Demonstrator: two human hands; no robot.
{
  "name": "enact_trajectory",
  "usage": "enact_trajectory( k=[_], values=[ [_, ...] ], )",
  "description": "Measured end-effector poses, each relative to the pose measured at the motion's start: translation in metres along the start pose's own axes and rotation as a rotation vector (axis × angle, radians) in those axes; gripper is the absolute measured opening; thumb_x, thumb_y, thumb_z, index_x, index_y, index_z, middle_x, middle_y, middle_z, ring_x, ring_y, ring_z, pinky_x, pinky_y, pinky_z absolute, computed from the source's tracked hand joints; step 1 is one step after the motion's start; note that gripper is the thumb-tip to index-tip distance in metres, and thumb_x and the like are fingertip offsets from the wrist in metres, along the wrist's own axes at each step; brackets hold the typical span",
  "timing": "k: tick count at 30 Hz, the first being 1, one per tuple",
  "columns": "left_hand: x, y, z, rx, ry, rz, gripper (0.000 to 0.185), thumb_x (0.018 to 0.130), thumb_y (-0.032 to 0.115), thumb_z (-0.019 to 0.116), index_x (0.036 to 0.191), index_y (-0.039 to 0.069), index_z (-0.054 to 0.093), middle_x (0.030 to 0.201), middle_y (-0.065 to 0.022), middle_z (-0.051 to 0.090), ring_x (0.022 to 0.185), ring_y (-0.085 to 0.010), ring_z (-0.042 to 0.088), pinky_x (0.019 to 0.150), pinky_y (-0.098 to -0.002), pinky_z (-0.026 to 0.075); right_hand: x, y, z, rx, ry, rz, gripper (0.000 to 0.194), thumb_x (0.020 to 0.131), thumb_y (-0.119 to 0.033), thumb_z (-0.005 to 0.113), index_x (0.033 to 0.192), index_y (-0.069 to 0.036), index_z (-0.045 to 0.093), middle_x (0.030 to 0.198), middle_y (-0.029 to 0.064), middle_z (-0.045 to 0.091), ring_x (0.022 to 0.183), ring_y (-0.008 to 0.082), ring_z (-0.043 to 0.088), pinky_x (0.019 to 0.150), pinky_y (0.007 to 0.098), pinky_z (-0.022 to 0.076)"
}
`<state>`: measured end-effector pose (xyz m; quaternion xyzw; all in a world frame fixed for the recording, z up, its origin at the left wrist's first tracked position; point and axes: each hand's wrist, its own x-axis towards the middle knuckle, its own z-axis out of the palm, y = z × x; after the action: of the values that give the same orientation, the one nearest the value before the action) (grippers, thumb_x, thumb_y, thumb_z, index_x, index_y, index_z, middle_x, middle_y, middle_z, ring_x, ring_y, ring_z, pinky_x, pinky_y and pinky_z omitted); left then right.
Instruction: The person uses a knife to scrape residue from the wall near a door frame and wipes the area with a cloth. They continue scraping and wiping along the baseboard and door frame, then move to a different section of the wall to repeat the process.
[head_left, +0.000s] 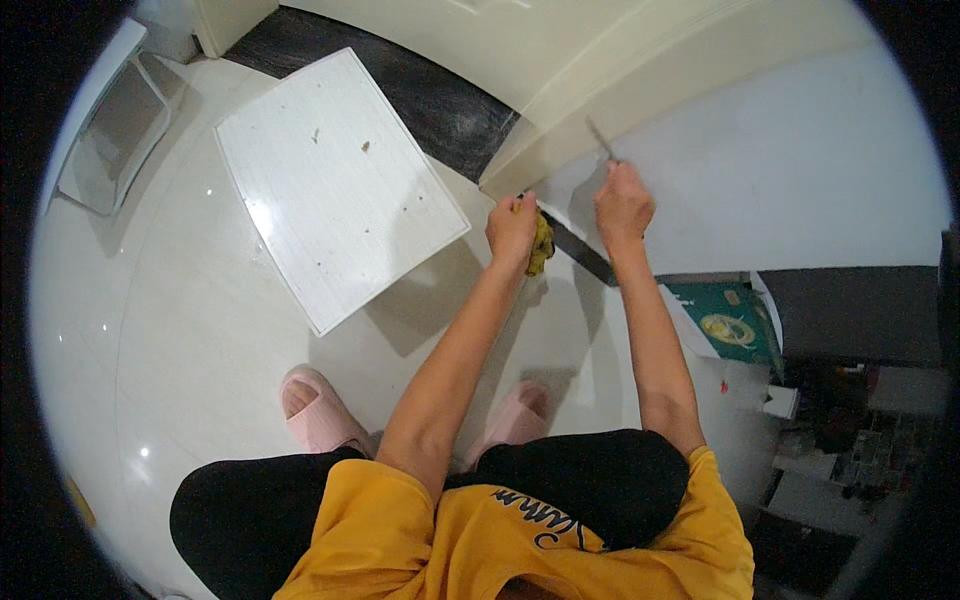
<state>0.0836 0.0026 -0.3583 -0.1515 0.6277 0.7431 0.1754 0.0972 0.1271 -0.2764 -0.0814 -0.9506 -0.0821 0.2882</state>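
My left hand is closed around a crumpled yellow-green thing, which hangs below the fist; whether it is cloth or plant matter I cannot tell. A small dark tip shows above the left thumb. To the right and a little farther out, my right hand grips a thin, long greyish thing that points up and left from the fist. Blur hides whether it is a blade or a stick. Left of my hands stands a low white table with small brown and green scraps scattered over its top.
A dark baseboard runs along the pale wall behind my hands. A green printed bag or box stands at the right. A white folding seat or table is at far left. Pink slippers rest on glossy floor tiles.
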Motion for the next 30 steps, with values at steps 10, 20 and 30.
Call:
enact_trajectory(
  k=[10, 20, 30],
  values=[
    [0.004, -0.008, 0.004, -0.032, 0.029, -0.034, 0.035, 0.084, 0.037, 0.059, 0.081, 0.002, 0.062, 0.079, -0.0145, 0.064, 0.076, -0.0274, 0.06, 0.071, -0.0373, 0.045, -0.007, 0.004, 0.018, -0.025, 0.031, -0.044, 0.018, 0.088, -0.02, 0.054, 0.075, -0.007, 0.053, 0.062, 0.0124, 0.058, 0.054, 0.0304, 0.059, 0.049, 0.0394, 0.0467],
    [-0.006, -0.001, 0.007, -0.028, 0.039, -0.092, 0.034, 0.084, 0.035, 0.058, 0.081, 0.002, 0.062, 0.081, -0.0142, 0.065, 0.077, -0.0266, 0.061, 0.073, -0.0369, 0.046, -0.01, 0.006, 0.027, 0.011, 0.05, -0.006, 0.02, 0.087, -0.019, 0.056, 0.072, -0.007, 0.051, 0.06, 0.0143, 0.058, 0.054, 0.032, 0.059, 0.047, 0.0408, 0.0463],
    [0.002, -0.001, 0.006, 0.001, 0.055, -0.037, 0.036, 0.084, 0.037, 0.058, 0.085, 0.001, 0.064, 0.085, -0.0171, 0.065, 0.081, -0.0294, 0.061, 0.075, -0.0375, 0.046, -0.044, 0.012, 0.032, 0.034, -0.105, -0.034, 0.022, 0.09, -0.021, 0.052, 0.074, -0.006, 0.056, 0.064, 0.0178, 0.059, 0.056, 0.0358, 0.058, 0.051, 0.0434, 0.0465]
  ],
)
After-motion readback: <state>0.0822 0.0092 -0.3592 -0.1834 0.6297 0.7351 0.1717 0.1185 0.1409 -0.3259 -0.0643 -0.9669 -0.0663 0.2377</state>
